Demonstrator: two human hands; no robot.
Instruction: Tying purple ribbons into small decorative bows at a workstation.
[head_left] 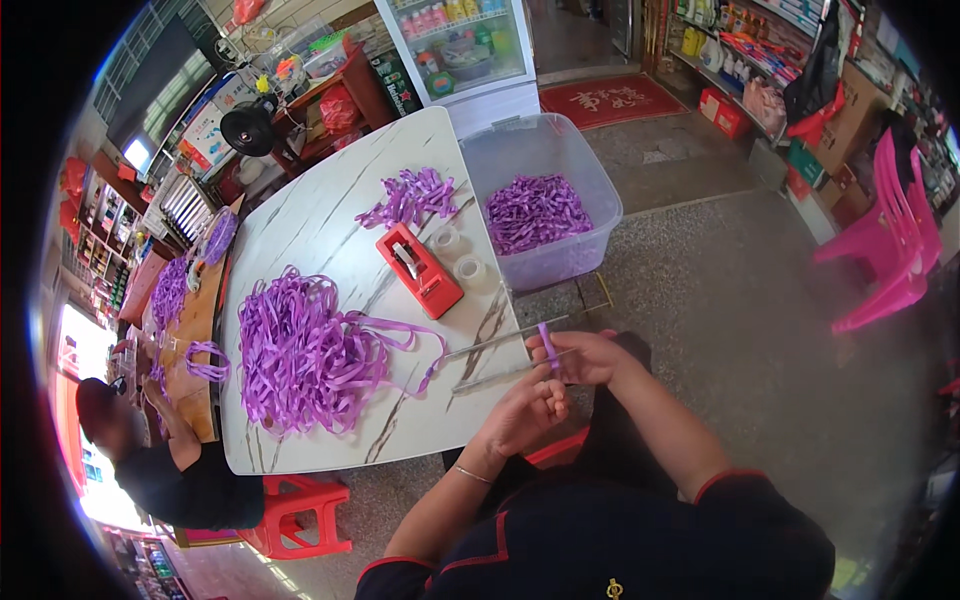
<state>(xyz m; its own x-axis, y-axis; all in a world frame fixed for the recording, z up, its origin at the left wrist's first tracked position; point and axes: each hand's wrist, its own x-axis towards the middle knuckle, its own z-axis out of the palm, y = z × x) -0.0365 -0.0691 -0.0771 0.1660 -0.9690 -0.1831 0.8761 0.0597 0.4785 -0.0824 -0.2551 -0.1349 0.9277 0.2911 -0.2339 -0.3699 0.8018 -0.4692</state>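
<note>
My right hand (592,358) is at the table's right edge, fingers closed around a short purple ribbon strip (548,343). Just below it, my left hand (522,412) has its fingers curled in near the strip's lower end; what they pinch, if anything, is hidden. Two thin metal rods (495,343) run from over the tabletop toward my hands. To the left lies a big heap of purple ribbons (305,355), one loop trailing toward the rods. A red tape dispenser (420,272) stands beyond, beside clear tape rolls (468,268).
The marbled white table (300,220) also bears a small pile of folded purple ribbons (412,197). At its right side stands a translucent plastic bin (590,240) of purple pieces. A person (170,450) works at a wooden table on the left, near a red stool (300,515).
</note>
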